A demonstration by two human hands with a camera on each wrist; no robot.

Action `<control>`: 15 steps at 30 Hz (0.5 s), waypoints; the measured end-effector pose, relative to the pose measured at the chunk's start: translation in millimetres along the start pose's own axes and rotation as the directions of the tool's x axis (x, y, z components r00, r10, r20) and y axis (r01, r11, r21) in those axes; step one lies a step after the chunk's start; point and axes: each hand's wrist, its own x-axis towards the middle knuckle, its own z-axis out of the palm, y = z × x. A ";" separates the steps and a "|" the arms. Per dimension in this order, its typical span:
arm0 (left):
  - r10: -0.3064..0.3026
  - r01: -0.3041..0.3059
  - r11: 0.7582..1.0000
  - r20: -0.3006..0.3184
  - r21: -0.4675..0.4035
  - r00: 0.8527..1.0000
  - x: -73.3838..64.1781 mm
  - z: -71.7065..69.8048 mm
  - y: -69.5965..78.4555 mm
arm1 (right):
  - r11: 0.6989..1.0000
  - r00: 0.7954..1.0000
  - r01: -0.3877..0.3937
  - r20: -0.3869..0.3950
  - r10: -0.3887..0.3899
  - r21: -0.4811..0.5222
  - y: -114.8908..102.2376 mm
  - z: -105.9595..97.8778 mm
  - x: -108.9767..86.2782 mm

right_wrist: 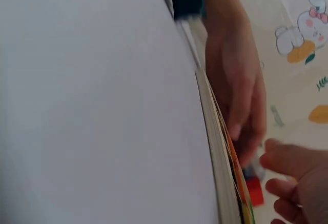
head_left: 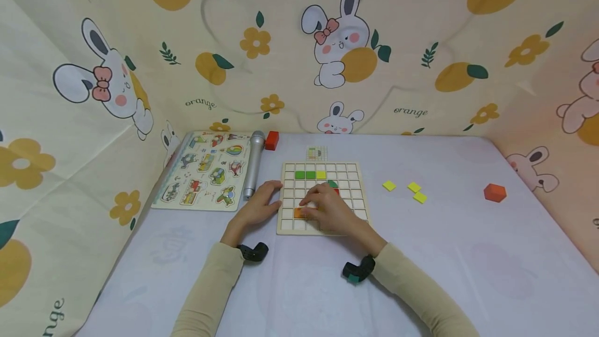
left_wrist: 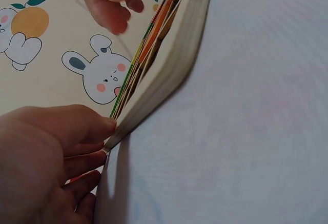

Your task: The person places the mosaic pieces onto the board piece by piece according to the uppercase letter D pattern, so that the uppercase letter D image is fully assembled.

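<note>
A square wooden grid board (head_left: pixel 287 225) lies flat on the table. My left hand (head_left: pixel 259 204) touches its left edge; in the left wrist view, the thumb (left_wrist: pixel 97 124) is at the board's corner. Over the board hovers my right hand (head_left: pixel 334 212), thumb and index finger curved near an orange tile (head_left: pixel 298 213); no piece shows between them. Green tiles (head_left: pixel 305 175) and a yellow tile (head_left: pixel 321 175) form a row near the top. A green piece (head_left: pixel 332 184) and a red piece (head_left: pixel 336 191) are partly hidden behind the right hand.
A small pattern card (head_left: pixel 316 153) lies behind the board. To the left are a picture puzzle board (head_left: pixel 201 170), a silver microphone-like stick (head_left: pixel 254 163) and a red block (head_left: pixel 272 140). Several loose yellow tiles (head_left: pixel 389 185) and an orange-red block (head_left: pixel 495 193) lie right.
</note>
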 end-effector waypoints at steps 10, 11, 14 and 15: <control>-0.008 0.008 1.000 0.003 0.009 1.000 0.6 0.4 -0.5 | 0.996 0.990 -0.084 -0.113 0.083 -0.006 35.1 -41.4 -17.7; -0.010 0.010 1.000 0.002 0.009 1.000 0.5 0.4 -0.5 | 0.994 0.987 -0.111 -0.119 0.109 -0.007 38.8 -46.7 -21.1; -0.014 0.014 1.000 0.001 0.011 1.000 0.5 0.4 -0.5 | 0.983 0.974 -0.181 -0.142 0.175 -0.029 52.4 -61.9 -32.9; -0.016 0.016 1.000 0.001 0.012 1.000 0.5 0.4 -0.4 | 0.979 0.969 -0.201 -0.154 0.193 -0.038 56.6 -67.1 -37.1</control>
